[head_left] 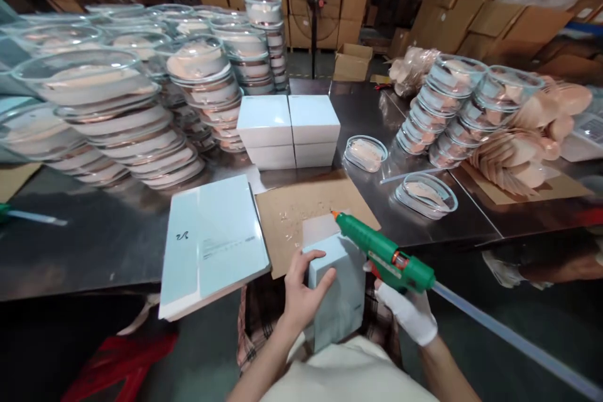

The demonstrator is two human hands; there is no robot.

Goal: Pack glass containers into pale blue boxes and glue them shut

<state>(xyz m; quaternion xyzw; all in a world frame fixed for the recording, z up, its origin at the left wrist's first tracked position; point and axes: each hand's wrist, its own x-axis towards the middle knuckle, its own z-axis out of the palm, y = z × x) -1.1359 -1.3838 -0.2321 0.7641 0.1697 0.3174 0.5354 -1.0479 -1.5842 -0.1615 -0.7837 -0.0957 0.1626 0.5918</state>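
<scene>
Fingers (pixel 313 256) are closed on something in both hands. Left of the cardboard mat (pixel 277 235) lies one flat blue pile (pixel 221 245); beyond it, four white boxes (pixel 271 135) show. At its near edge the half-open left hand (pixel 299 301) clasps one blue box (pixel 342 304), which could tip if that grip slackened. Rightward, the right hand (pixel 412 317) wraps one glue gun (pixel 379 245); swung left, its likely hot nozzle (pixel 335 214) could burn bare skin. Farther right: two loose tubs (pixel 366 154), two tub stacks (pixel 436 107).

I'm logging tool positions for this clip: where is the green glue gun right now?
In the head view, the green glue gun is right of centre, held in the right hand, its orange tip over the cardboard sheet.
</scene>
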